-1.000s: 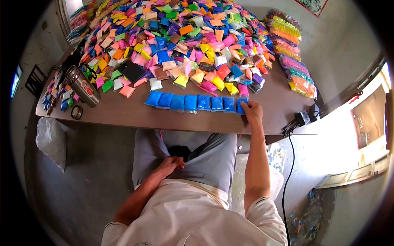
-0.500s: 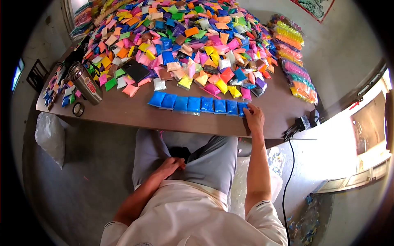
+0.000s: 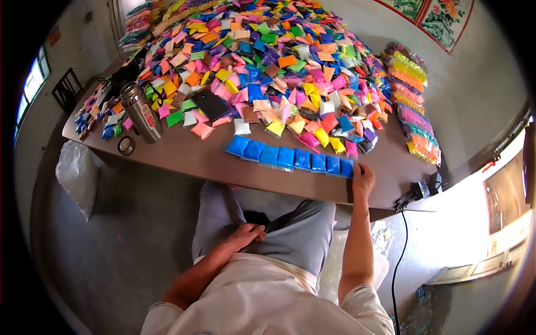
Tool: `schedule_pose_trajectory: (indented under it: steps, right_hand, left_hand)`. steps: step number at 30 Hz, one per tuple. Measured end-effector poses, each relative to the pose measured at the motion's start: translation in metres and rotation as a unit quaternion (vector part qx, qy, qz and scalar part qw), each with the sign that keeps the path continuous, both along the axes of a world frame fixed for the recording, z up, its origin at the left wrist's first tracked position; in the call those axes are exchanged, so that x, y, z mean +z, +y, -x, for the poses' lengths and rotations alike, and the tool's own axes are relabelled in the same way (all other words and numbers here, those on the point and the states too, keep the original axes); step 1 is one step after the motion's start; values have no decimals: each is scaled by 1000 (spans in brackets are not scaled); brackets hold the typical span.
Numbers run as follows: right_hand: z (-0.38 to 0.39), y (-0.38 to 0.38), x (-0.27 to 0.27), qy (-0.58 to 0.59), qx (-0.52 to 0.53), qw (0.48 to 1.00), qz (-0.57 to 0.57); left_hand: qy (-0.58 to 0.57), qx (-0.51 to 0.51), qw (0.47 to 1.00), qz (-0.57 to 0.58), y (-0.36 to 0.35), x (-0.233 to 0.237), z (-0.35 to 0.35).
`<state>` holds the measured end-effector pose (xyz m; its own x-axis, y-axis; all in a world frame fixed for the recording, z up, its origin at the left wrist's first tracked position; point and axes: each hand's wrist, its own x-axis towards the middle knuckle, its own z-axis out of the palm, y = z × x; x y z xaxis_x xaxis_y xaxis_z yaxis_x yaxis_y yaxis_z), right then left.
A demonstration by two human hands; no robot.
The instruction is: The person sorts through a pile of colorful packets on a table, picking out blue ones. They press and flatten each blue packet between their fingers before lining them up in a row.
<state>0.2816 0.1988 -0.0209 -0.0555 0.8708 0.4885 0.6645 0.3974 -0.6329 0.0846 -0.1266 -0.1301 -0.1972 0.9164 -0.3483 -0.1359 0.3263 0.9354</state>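
Observation:
A row of several blue sachets (image 3: 286, 158) lies side by side along the near part of the table. My right hand (image 3: 363, 177) is at the row's right end, thumb and fingers closed at the edge of the last sachet. My left hand (image 3: 247, 237) rests in my lap, away from the table, its fingers curled with nothing visible in them. Just behind the row, a large heap of loose colourful sachets (image 3: 268, 72) covers much of the table, with a white sachet (image 3: 242, 127) at its near edge.
A steel flask (image 3: 142, 114) stands open at the left, its lid (image 3: 126, 146) beside it. A dark flat object (image 3: 211, 105) lies on the heap. Bundled sachet strips (image 3: 416, 106) line the right side. Black plugs and cables (image 3: 419, 191) sit at the table's right corner.
The camera view has tilted and shifted, so the table appears lower and further right. Both hands and the blue row keep about the same places relative to the table and lap.

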Motion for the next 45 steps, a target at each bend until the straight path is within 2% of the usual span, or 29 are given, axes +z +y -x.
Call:
schedule_pose_trajectory:
  steps: [1, 5, 7, 8, 10, 11, 16, 18, 20, 21, 26, 32, 34, 35, 42, 45]
  right_hand:
    - [5, -3, 2, 9, -22, 1000, -11]
    - [36, -7, 13, 11, 6, 996, -85]
    - [59, -5, 24, 10, 56, 987, -148]
    - [69, -3, 30, 10, 58, 988, -145]
    - [94, 0, 43, 17, 89, 984, -154]
    - [107, 1, 49, 19, 91, 984, -152]
    - [168, -12, 66, 114, 250, 958, -81]
    - [191, -10, 62, 109, 270, 953, -82]
    - [215, -16, 62, 117, 319, 940, -31]
    - [222, -31, 79, 92, 322, 940, -68]
    - [280, -34, 75, 106, 402, 908, -50]
    - [335, -18, 62, 11, 403, 914, -34]
    - [346, -16, 60, -125, 333, 934, -37]
    - [350, -15, 58, -155, 311, 937, -30]
    - [356, -7, 53, -197, 304, 931, -45]
    - [348, 7, 52, -141, 344, 926, -72]
  left_hand:
    - [-10, 2, 1000, 0, 0, -1, -1]
    - [-29, 2, 1000, -4, 0, -1, -3]
    - [-13, -2, 1000, 23, 0, 4, -3]
    - [3, -11, 999, 49, 0, 5, -3]
    - [-8, -14, 999, 33, -2, -4, -3]
    - [-19, -20, 1000, 13, -4, -10, -2]
    - [-18, -34, 999, 23, -6, -14, 3]
    - [-23, -33, 999, 28, -4, -15, 5]
    - [-93, -22, 995, 15, -3, -19, 6]
    - [-95, -30, 995, 7, -2, -17, 8]
    - [-92, -26, 995, -31, 6, -5, 13]
    - [-159, -28, 987, -3, 11, -8, 25]
    - [-169, -28, 985, -1, 13, -6, 28]
    - [-176, -25, 984, 2, 13, -6, 28]
    - [-197, -24, 980, 2, 14, -9, 28]
    - [-186, -24, 982, -1, 12, -7, 27]
